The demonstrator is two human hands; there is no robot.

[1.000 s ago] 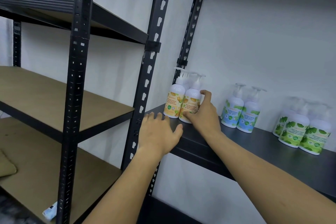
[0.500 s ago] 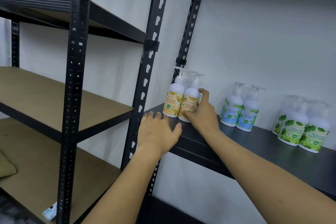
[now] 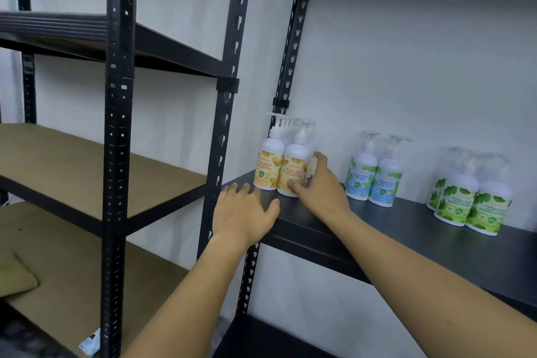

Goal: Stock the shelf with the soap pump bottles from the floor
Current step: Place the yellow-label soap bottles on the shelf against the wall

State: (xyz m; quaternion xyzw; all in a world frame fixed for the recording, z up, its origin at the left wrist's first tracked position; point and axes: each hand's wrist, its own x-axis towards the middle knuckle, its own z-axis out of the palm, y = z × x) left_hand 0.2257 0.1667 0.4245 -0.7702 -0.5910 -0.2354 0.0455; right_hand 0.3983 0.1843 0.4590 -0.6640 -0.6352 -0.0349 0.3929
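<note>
Soap bottle [image 3: 293, 171], right hand [image 3: 321, 186] gripping

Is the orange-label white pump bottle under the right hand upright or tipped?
Upright: the orange-label white pump bottle stands base-down on the black metal shelf, pump on top, right hand gripping it.

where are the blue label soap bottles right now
In the head view, the blue-label bottles stand upright on the black shelf against the wall, right of centre, between the yellow-label bottles and the green-label bottles.
</note>
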